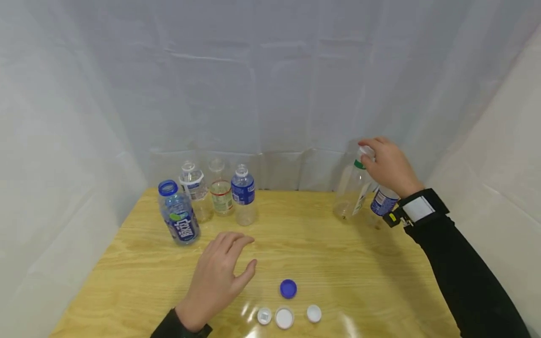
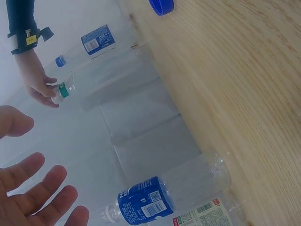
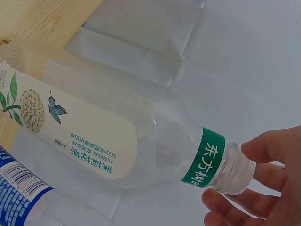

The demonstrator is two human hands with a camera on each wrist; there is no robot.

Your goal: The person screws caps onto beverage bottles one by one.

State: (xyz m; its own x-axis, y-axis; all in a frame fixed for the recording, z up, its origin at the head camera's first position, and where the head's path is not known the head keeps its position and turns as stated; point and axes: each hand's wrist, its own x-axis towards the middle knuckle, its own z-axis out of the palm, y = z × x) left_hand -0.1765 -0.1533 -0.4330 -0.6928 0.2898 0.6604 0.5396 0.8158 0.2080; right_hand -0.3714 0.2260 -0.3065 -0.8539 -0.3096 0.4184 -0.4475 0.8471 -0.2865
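Right hand (image 1: 390, 166): I see it clamped on the top of the tall clear bottle (image 1: 351, 195), thumb and fingers curled about the neck just past the green neck band (image 3: 204, 157). I cannot tell whether a cap sits there.
Tall clear bottle: on the counter (image 1: 317, 244), toward the back right; my right-wrist feed shows its cream label (image 3: 84, 122), with a blue butterfly and Chinese lettering.
Beside it: another bottle with a blue label (image 1: 383, 203), near the right wrist; my left-wrist feed shows a blue top (image 2: 59, 61) on it.
Left hand (image 1: 217, 279): hovers over the near part of the counter, holding nothing, thumb and fingers apart.
Left group: I count four bottles standing close together: a squat blue-tinted bottle (image 1: 181, 218), a clear one with a white ring (image 1: 196, 195), one with a pale green label (image 1: 222, 196), and one with a dark blue label (image 1: 243, 191).
Loose caps: a blue cap (image 1: 288, 288) lies above a row of three white caps (image 1: 284, 318), nearest me.
Backdrop: a pale creased sheet (image 1: 211, 94) hangs behind the counter.
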